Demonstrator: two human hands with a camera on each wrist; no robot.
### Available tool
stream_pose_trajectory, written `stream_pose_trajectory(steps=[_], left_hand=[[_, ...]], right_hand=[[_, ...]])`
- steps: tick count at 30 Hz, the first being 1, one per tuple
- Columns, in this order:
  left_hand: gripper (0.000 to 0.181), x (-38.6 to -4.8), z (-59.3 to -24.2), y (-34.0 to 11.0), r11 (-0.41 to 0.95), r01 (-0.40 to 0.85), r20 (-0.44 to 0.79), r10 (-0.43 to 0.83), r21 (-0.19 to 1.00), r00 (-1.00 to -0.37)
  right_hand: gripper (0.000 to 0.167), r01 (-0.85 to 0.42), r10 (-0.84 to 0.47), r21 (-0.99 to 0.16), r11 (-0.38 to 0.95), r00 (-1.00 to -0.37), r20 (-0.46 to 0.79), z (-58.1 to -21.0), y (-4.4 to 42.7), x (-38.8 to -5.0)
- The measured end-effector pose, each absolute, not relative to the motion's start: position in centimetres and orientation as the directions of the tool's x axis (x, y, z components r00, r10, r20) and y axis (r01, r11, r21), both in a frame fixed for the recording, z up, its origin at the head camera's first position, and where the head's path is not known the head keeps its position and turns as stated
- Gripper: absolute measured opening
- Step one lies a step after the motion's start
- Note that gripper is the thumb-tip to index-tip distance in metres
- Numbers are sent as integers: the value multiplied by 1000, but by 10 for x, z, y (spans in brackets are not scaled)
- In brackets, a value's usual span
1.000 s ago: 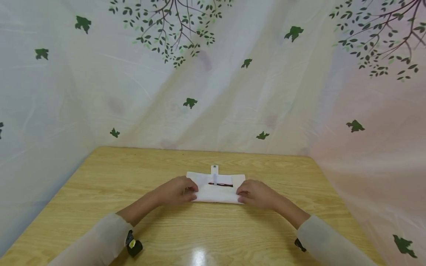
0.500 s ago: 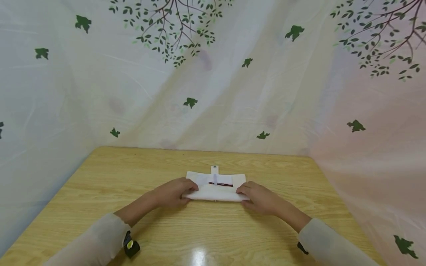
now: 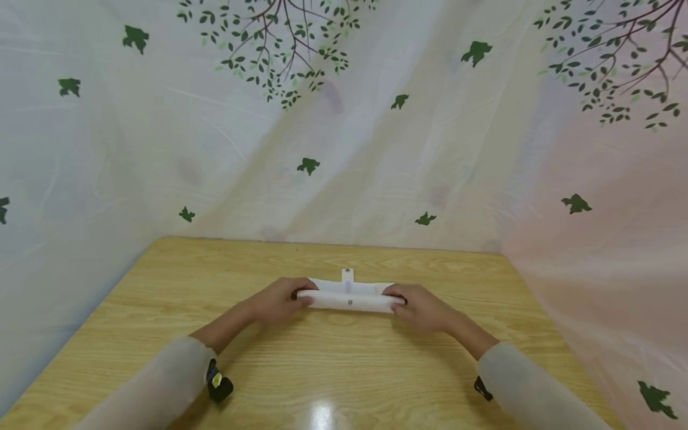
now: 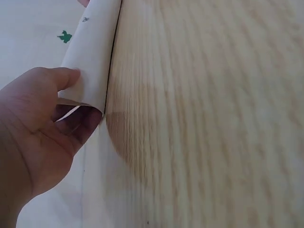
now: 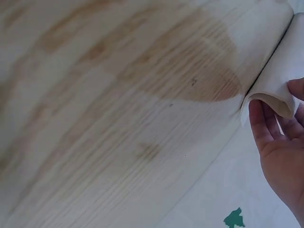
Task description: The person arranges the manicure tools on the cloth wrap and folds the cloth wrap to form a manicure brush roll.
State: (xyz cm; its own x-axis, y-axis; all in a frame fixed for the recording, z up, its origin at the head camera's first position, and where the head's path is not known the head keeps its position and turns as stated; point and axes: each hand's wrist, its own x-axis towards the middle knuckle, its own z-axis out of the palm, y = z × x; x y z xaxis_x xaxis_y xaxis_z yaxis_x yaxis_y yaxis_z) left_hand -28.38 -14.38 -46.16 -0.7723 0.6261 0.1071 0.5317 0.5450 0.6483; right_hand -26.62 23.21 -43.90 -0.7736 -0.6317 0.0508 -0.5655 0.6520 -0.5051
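Note:
A white roll-up pouch [image 3: 344,301] lies across the middle of the wooden table, its near side rolled over into a tube with a small metal snap on it. From its far edge a short strap [image 3: 347,275] with another snap points away. My left hand [image 3: 280,300] grips the roll's left end, thumb on the outside and fingers at the end opening in the left wrist view. The right end is held by my right hand [image 3: 418,306]; in the right wrist view its fingers [image 5: 260,124] reach into the open end. Whatever lies inside the roll is hidden.
The wooden table [image 3: 344,364] reaches back to a pale cloth curtain [image 3: 242,149] printed with branches and green leaves. That curtain also hangs along both sides. A black wrist camera [image 3: 219,385] sits below the left sleeve.
Both hands have rolled the pouch's near side up and away, bringing its snap into view. The thin dark-red stick seen inside before is now covered.

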Motion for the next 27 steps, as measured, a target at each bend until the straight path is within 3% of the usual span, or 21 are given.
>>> stream_pose_trajectory(steps=[6, 16, 27], left_hand=[[22, -293, -462, -144, 531, 371, 69, 504, 762, -861], [24, -300, -458, -134, 545, 222, 0, 377, 809, -926], [21, -309, -459, -126, 661, 279, 71, 324, 696, -943]], right_hand=[[26, -485, -596, -608, 629, -803, 24, -439, 236, -284], [26, -442, -560, -638, 630, -828, 21, -439, 236, -300], [22, -317, -471, -650, 691, -879, -72, -438, 226, -313]])
